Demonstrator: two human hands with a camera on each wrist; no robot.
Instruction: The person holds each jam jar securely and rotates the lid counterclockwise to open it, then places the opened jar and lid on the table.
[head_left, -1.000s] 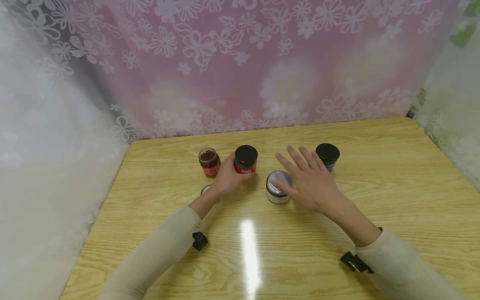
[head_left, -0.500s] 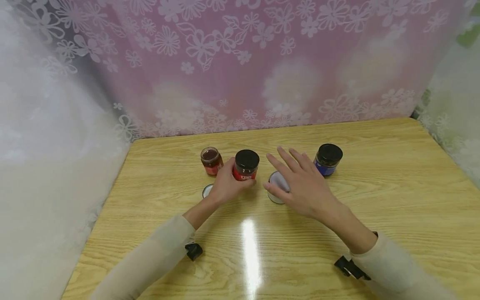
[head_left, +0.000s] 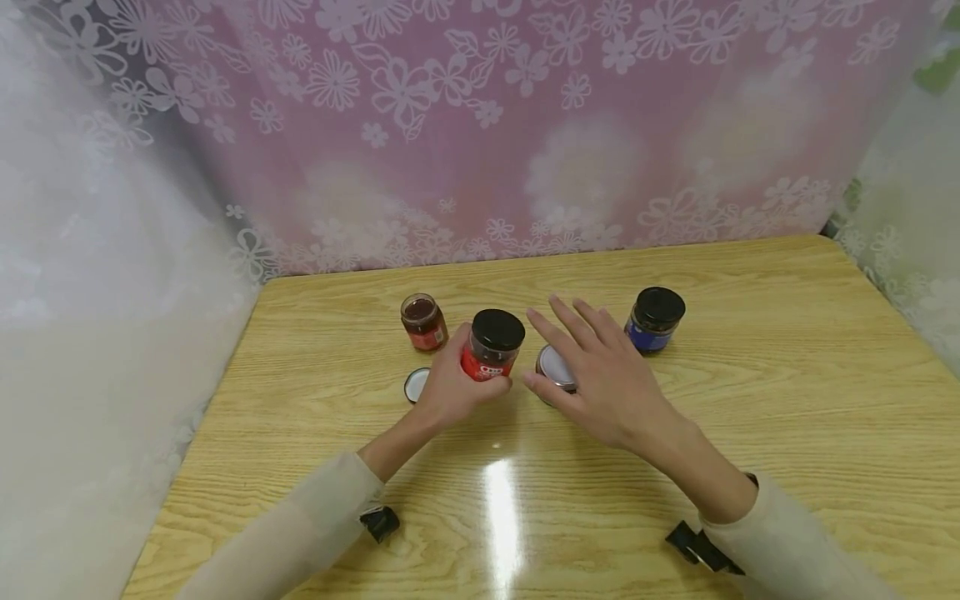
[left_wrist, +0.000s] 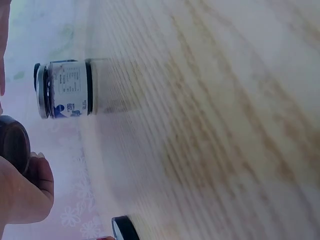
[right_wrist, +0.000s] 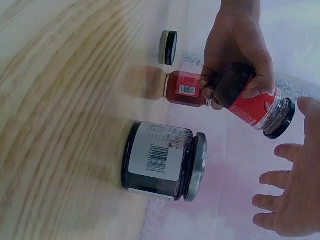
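Observation:
My left hand (head_left: 452, 390) grips a jar with a red label (head_left: 489, 362) and a black lid. In the right wrist view this jar (right_wrist: 252, 107) hangs above the table, tilted, its lid on. My right hand (head_left: 611, 379) is held with fingers spread and nothing in it. Partly under that hand, in the head view, stands a silver-lidded jar (head_left: 551, 367). The right wrist view shows the silver-lidded jar (right_wrist: 156, 159) standing on the table with a white barcode label, apart from both hands.
Left of the held jar stands a lidless jar (head_left: 423, 327) with dark red contents. A loose lid (head_left: 417, 385) lies in front of it, partly hidden by my left hand. A blue-labelled jar (head_left: 655, 325) with a black lid stands behind my right hand on the wooden table (head_left: 810, 375).
My left hand has brought the red-labelled jar toward me and up from the table. My right hand has shifted slightly left, its fingers still spread.

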